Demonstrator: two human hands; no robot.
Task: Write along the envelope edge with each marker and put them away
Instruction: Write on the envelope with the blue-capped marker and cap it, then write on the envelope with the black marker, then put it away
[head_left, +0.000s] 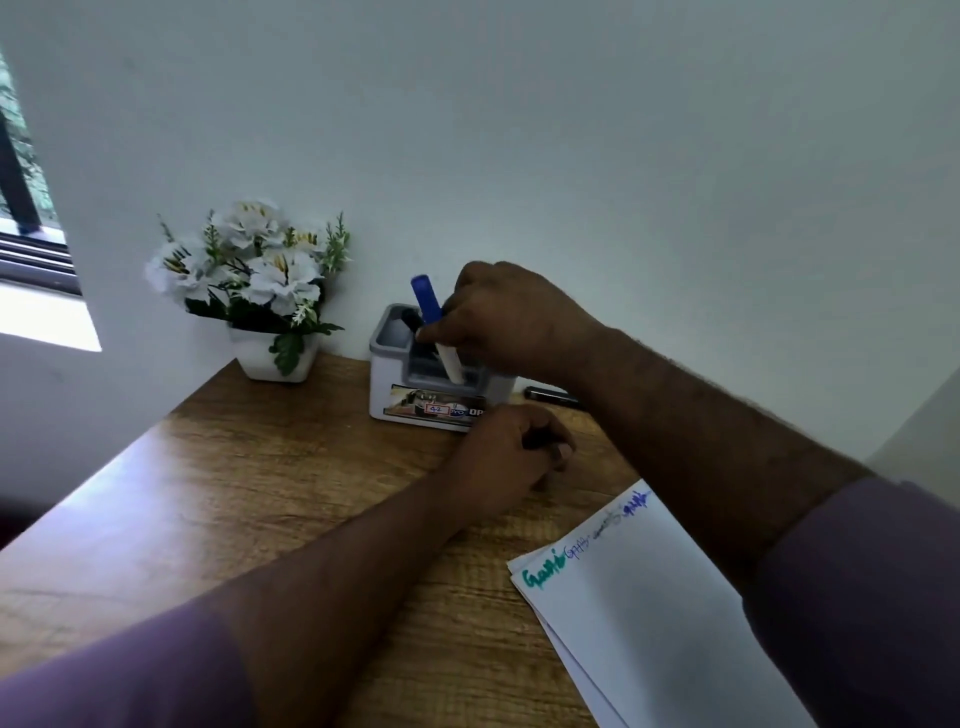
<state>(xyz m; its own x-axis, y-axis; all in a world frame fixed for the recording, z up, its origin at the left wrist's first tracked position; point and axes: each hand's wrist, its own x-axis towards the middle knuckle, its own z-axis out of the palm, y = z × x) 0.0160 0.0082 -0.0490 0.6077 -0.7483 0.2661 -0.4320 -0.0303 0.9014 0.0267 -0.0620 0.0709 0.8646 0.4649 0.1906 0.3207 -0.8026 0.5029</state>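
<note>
While right hand (498, 317) pinches cylindrical blue-capped marker (435, 327).

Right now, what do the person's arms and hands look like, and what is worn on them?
Both arms wear muted purple sleeves pushed up above the forearms. The left hand and right hand are bare: no gloves, and no watch, ring or bracelet shows from this view.

Single view only, head cam on me, wide-angle, so no overlap with a second view. It looks forward and down across the brown wood-grain desk (270, 467) toward the pale wall (571, 156) at 12 o'clock. Both my forearms run in from 6 o'clock, close to the lens. Window edge (26, 234) sits at 9 o'clock. Straight lines bow near the frame borders.
</note>
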